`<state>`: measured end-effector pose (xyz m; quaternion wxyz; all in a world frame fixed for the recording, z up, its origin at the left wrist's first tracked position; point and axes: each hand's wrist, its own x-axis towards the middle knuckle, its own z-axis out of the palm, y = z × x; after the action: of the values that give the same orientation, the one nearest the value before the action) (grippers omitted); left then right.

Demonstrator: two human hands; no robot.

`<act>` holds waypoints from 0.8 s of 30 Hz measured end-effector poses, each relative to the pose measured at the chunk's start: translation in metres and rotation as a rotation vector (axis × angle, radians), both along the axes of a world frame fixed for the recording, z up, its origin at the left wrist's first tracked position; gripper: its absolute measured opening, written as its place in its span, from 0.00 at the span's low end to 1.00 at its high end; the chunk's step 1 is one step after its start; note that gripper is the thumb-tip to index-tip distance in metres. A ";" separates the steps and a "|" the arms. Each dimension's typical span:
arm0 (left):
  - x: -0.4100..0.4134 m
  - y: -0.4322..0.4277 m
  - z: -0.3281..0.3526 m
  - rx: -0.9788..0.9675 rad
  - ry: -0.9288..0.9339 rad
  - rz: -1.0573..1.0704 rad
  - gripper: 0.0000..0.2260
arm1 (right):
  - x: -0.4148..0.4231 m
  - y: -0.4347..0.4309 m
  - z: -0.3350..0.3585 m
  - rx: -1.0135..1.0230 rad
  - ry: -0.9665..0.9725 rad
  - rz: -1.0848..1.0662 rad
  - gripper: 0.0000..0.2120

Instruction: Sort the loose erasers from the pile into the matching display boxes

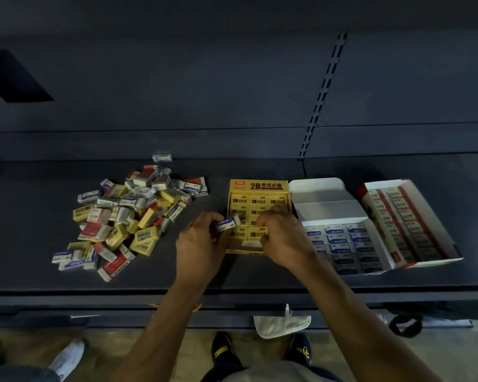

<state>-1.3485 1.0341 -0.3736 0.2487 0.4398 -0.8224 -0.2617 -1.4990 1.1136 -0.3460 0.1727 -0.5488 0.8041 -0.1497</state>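
- A person sorting stock at a dark shelf [260, 274] grips 1 blue eraser [228, 223] in the left hand [202, 244], fingers and thumb closed round its near end, its far end jutting toward the yellow box [258, 186].
- The right hand [283, 238] is over the front rows of that yellow box, fingers curled down among the yellow erasers. Whether they pinch 1 or only press on it cannot be told.
- The blue eraser is held above the shelf at the left edge of the yellow box, not yet in any box. Its match, the blue box [320, 188], stands just to the right of the yellow one, lid flap up, behind the right hand.
- A red box [428, 263] lies at the far right, and the mixed pile [122, 216] of loose erasers sits well to the left.
- Risk 1: the blue eraser sits closest to the wrong box, and setting it down there would misfile it.
- Risk 2: the right arm crosses the route to the blue box, so a reach past it could knock rows askew or jar the eraser loose.
- Risk 3: the grip takes only 1 end, so a bump could tip the eraser out.
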 end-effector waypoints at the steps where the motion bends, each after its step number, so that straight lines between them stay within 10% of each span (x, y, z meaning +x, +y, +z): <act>1: 0.000 0.001 0.001 -0.001 0.002 0.002 0.09 | 0.000 0.000 -0.001 -0.001 -0.002 0.001 0.15; 13: -0.005 0.009 0.006 -0.071 -0.001 -0.015 0.09 | -0.005 0.003 -0.007 -0.054 -0.023 0.017 0.08; 24: -0.034 0.027 0.028 0.065 0.207 -0.042 0.12 | -0.006 0.011 0.017 -0.263 -0.576 -0.208 0.11</act>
<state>-1.3827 1.0609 -0.3460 0.3124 0.4007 -0.7925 -0.3373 -1.5055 1.1246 -0.3294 0.3043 -0.4166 0.7478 -0.4180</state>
